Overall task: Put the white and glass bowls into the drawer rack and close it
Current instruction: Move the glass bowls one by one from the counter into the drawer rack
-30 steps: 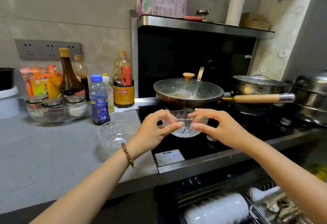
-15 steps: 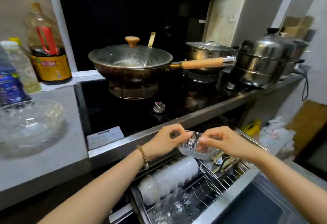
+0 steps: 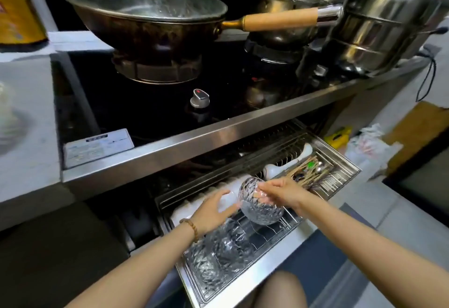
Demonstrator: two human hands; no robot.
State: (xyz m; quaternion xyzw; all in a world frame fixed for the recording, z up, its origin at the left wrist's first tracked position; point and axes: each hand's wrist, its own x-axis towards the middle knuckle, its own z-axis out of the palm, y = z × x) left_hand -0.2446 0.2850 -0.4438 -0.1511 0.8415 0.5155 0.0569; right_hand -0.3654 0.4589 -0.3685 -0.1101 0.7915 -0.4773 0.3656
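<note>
The drawer rack [image 3: 286,254] stands pulled out below the stove. A small cut-glass bowl [image 3: 257,206] is tipped on its side just above the rack's wires, and my right hand [image 3: 281,192] grips its rim with fingers inside. My left hand [image 3: 213,210] is at the bowl's left edge, fingers spread, touching or nearly touching it. Glass bowls [image 3: 218,251] stand on edge in the rack's front row. A row of white bowls [image 3: 194,202] fills the back row, partly hidden behind my left hand. A larger glass bowl [image 3: 7,113] rests blurred on the counter at far left.
Chopsticks and spoons [image 3: 308,169] lie in the rack's right compartment beside a white ladle [image 3: 286,161]. Over the drawer a steel counter edge [image 3: 194,144] juts out. A lidded wok [image 3: 148,18] with a wooden handle, a small pot and a steel steamer [image 3: 381,25] crowd the stovetop.
Both hands carried the small glass bowl from over the stove down to the open rack and tipped it on its side. My left hand has loosened off the bowl. The view dropped toward the drawer.
</note>
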